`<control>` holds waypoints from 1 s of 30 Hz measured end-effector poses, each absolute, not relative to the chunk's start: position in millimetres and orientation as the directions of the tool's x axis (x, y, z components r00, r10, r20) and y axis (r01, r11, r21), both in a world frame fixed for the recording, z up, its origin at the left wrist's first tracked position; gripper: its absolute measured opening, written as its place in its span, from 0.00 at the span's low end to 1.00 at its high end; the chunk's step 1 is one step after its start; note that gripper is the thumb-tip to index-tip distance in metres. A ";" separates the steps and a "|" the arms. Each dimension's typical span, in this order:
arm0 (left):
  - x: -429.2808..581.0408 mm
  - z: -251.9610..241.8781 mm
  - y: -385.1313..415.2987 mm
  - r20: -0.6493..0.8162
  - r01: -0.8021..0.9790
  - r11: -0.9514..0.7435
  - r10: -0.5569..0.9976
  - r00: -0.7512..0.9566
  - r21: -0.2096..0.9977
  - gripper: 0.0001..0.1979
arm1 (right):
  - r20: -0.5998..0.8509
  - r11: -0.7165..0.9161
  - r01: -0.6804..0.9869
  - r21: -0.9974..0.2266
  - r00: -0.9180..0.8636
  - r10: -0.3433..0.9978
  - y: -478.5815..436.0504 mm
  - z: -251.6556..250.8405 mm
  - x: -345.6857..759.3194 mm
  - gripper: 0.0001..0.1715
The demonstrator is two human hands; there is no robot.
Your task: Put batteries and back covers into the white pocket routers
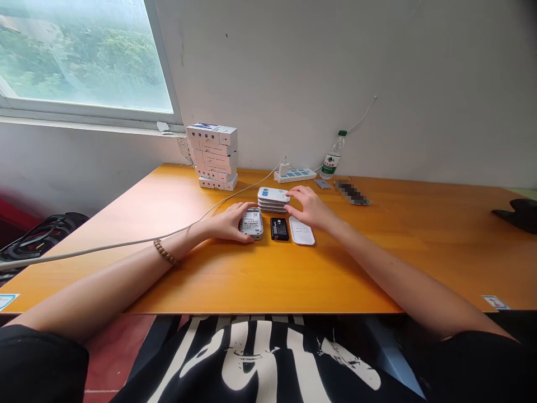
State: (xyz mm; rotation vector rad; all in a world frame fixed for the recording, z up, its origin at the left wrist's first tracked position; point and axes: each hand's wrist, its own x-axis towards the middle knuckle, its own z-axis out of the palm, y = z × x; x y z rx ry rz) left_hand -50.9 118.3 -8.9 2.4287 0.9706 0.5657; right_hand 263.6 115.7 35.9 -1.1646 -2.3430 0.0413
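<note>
My left hand (229, 222) rests over the edge of a silver pocket Wi-Fi device (252, 224) with a printed label, lying face up on the orange wooden table (335, 280). My right hand (308, 208) has its thumb and fingers at the right end of a stack of white devices (272, 200), touching the top ones. Between my hands lie a black 3000mAh battery (279, 229) and a white back cover (301, 230). A beaded bracelet (165, 252) circles my left wrist.
Behind the hands stand a tower of white boxes (213, 157), a power strip (296, 176) with a white plug, and a water bottle (333, 155). A white cable (126, 244) crosses the table to the left. A blurred object (351, 192) lies nearby; a black object (518, 215) sits far right.
</note>
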 end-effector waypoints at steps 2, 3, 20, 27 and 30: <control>-50.6 -10.2 118.1 0.199 0.549 -0.643 0.726 0.658 0.534 0.53 | 0.352 0.600 0.759 -0.253 -0.506 0.788 133.7 40.3 264.6 0.29; -50.6 -10.7 118.0 0.199 0.553 -0.642 0.729 0.655 0.530 0.53 | 0.299 0.588 0.766 -0.260 -0.515 0.803 142.6 42.0 264.3 0.33; -25.1 -9.9 90.6 0.676 0.293 -0.816 0.577 0.458 0.498 0.48 | 0.234 0.404 0.415 -0.815 -0.402 0.885 108.4 55.4 225.5 0.25; -3.0 3.6 44.1 0.685 0.181 -0.778 0.619 0.384 0.601 0.45 | -0.066 0.038 0.159 -0.986 -0.601 0.797 38.4 53.7 205.6 0.29; -2.1 11.2 35.6 0.639 0.166 -0.758 0.629 0.442 0.631 0.41 | -0.053 0.089 0.186 -0.978 -0.643 0.764 34.0 53.1 220.2 0.24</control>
